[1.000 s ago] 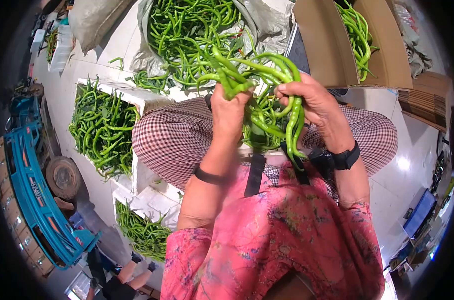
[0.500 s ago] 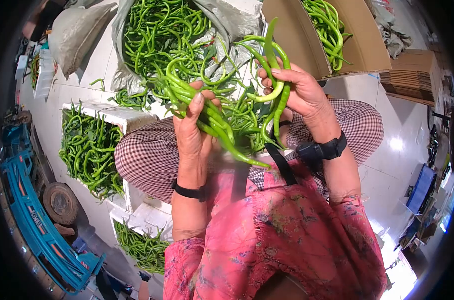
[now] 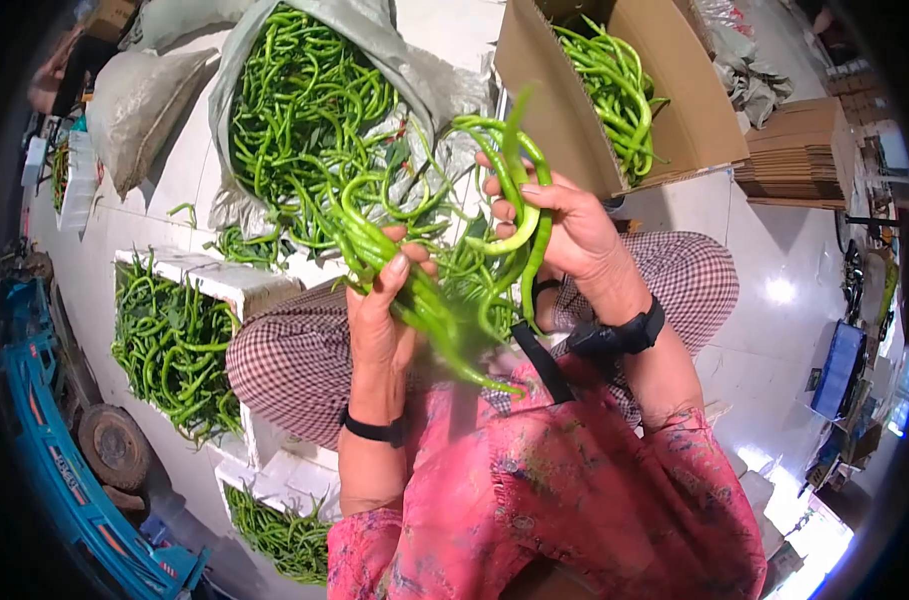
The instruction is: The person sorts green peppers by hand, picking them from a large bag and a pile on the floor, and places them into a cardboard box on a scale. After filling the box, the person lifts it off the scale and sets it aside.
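My left hand (image 3: 382, 300) is closed around a bunch of long green chili peppers (image 3: 429, 312), thumb pressed across them. A few more long chili peppers (image 3: 522, 228) are gripped between the thumb and fingers of my right hand (image 3: 574, 225); one of them is paler and strongly curved. Both hands are raised over my lap, a short way apart. Beyond them, a large grey-white sack (image 3: 236, 75) lies open, with a heap of green chilies (image 3: 299, 110) spilling from its mouth toward me. Loose chilies under my hands are partly hidden.
An open cardboard box (image 3: 699, 110) holding chilies stands at upper right, beside stacked flat cardboard (image 3: 794, 150). White foam boxes (image 3: 259, 280) of chilies sit at left. A full sack (image 3: 139, 110) stands upper left; a blue wheeled vehicle (image 3: 59, 450) is at far left.
The view has shifted, so the sack and cardboard box sit further left in it. Both hands still hold their chilies; the bunch in my left hand is blurred at its lower end.
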The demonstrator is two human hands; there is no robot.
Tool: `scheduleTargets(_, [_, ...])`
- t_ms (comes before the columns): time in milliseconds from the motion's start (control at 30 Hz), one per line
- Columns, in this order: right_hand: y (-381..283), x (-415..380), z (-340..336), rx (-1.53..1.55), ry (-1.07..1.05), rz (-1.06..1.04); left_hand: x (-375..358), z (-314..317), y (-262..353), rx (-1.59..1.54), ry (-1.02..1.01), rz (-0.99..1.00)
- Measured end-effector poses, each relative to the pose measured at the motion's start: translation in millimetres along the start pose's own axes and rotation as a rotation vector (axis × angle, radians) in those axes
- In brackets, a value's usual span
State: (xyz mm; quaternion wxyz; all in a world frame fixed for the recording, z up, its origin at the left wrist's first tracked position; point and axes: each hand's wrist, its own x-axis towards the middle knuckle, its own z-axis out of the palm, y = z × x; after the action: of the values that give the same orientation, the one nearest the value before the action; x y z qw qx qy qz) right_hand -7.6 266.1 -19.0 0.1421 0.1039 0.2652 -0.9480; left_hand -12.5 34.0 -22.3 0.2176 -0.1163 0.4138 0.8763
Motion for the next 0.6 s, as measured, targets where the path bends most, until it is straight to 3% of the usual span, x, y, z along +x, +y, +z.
scheduleTargets(67, [-2, 0, -1, 0.097, -0.090, 0.012, -1, 2, 0, -0.010, -0.007, -0.003])
scheduleTargets(233, [-23, -18, 31, -0.006, 0.064, 0.025, -2, 6, 1, -0.015, 0.026, -0.014])
scheduleTargets(333, [-66, -31, 50, -0.140, 0.170, -0.043, -1, 7, 0, -0.022, 0.031, -0.013])
scheduleTargets(467, [-157, -44, 60, -0.235, 0.177, -0.312, 0, 7, -1, 0.001, 0.049, -0.031])
scheduleTargets(533, [-199, -43, 57, -0.443, 0.252, -0.427, 1, 10, -2, 0.015, 0.074, -0.059])
scheduleTargets(600, [-230, -31, 42, -0.521, 0.265, -0.401, 3, 15, -3, 0.001, 0.078, -0.070])
